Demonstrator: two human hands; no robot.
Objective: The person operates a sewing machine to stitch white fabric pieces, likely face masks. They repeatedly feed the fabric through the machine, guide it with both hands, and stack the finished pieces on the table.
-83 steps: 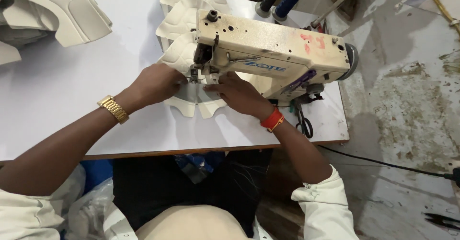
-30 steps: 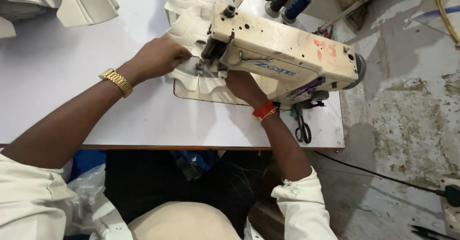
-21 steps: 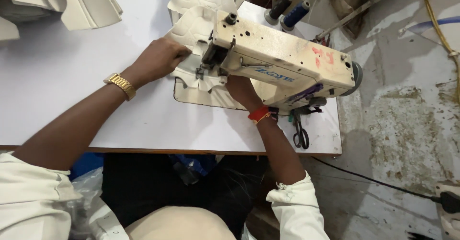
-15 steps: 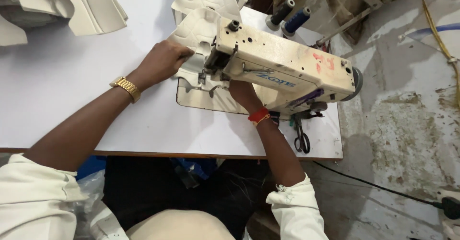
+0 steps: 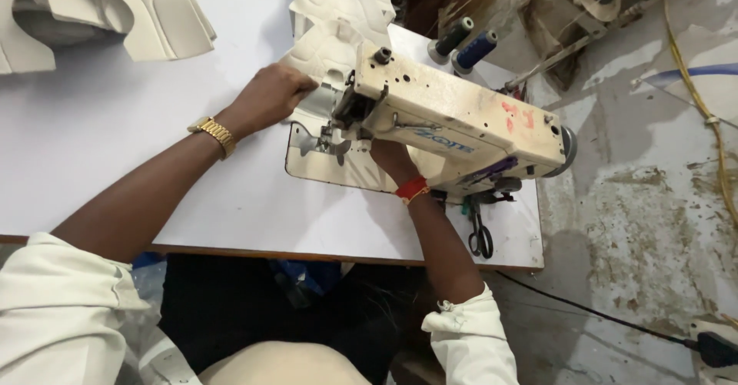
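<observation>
Mostly hidden grip: the right hand (image 5: 388, 157) is reaching under the arm of the cream sewing machine (image 5: 461, 120); its fingers are lying out of sight, so whether they are pinching anything cannot be told.
Left hand (image 5: 265, 97): it is pressing down with curled fingers on the cream padded piece (image 5: 327, 54) just left of the needle area, holding it flat rather than clasping it.
Padded piece: it is lying on the white table (image 5: 115, 147), running from the left hand to the far side; its near part is passing behind the machine head and cannot be followed.
Needle area: it is sitting between the two hands, too small and shadowed to make out.
Wrists: a gold watch (image 5: 213, 134) is showing on the left, a red band (image 5: 412, 190) on the right.
Right of the machine: scissors (image 5: 480, 235) are lying near the table edge.
Far side: two thread cones (image 5: 464, 44) are standing behind the machine.
Far left: more cream pieces (image 5: 108, 12) are being cut off by the frame.
</observation>
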